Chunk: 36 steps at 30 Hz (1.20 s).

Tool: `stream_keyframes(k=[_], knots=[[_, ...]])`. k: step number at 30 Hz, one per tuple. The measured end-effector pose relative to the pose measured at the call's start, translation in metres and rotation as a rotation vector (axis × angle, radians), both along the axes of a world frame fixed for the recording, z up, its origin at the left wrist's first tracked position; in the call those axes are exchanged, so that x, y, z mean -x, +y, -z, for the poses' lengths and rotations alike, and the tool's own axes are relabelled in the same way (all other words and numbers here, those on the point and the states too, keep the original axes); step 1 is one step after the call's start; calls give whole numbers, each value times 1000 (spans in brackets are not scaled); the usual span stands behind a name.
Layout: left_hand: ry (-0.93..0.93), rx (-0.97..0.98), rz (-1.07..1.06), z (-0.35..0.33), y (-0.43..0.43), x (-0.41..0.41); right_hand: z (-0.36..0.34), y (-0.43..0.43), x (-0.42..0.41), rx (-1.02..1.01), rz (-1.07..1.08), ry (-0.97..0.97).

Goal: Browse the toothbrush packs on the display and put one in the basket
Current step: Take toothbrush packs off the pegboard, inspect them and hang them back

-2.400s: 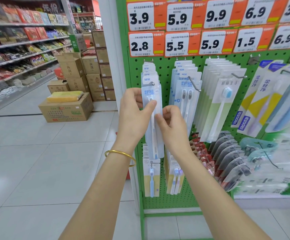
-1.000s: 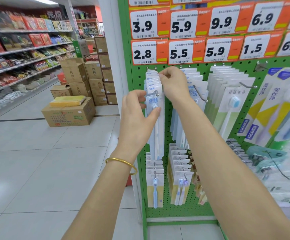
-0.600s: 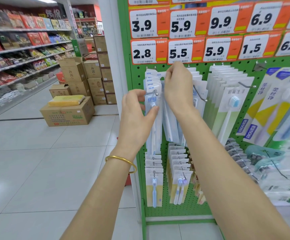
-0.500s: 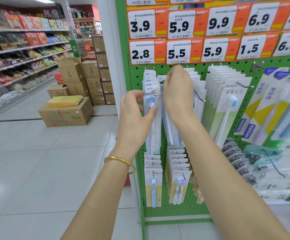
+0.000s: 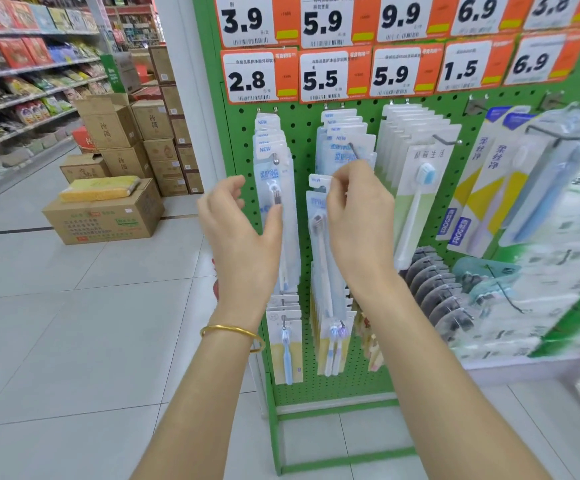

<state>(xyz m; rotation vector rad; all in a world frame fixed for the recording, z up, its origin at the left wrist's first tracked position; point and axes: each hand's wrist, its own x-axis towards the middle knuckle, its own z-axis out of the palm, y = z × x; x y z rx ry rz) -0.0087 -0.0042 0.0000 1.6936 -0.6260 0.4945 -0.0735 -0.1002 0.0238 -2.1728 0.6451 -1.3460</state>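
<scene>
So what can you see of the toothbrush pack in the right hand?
The toothbrush pack is a long, narrow clear blister on a white and pale blue card with blue print near the top. One brush sits inside, dark bristles up, pale handle down. It hangs roughly upright before the green pegboard, seemingly off its hook, pinched near its top by the right hand.

At the right end of the green pegboard (image 5: 242, 140) the goods (image 5: 558, 271) are smeared by blur, and I cannot tell what they are. The top row of price tags (image 5: 248, 20) on the pegboard is cut by the upper edge; their small print I cannot read. The right hand (image 5: 358, 220) covers the right side of the pack (image 5: 318, 216) it pinches.
</scene>
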Motion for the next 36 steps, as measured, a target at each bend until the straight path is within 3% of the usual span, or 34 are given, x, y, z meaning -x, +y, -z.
stream_keyframes(k=[4, 12, 17, 21, 23, 26, 30, 36], knots=[[-24, 106, -28, 17, -3, 35, 7, -2, 27, 0, -107, -36], [394, -111, 482, 53, -34, 99, 43, -35, 89, -241, -188, -19], [561, -95, 490, 88, -47, 128, 87, -50, 123, -529, -234, -28], [655, -23, 408, 96, -66, 138, 130, -59, 149, -657, -287, 192], [668, -19, 370, 100, -77, 140, 145, -54, 160, -623, -320, 258], [613, -73, 341, 109, -88, 145, 156, -44, 165, -650, -297, 204], [532, -173, 429, 130, -82, 154, 169, -39, 158, -861, -281, 74], [448, -476, 667, 152, -61, 157, 172, -44, 149, -1134, -259, -126]])
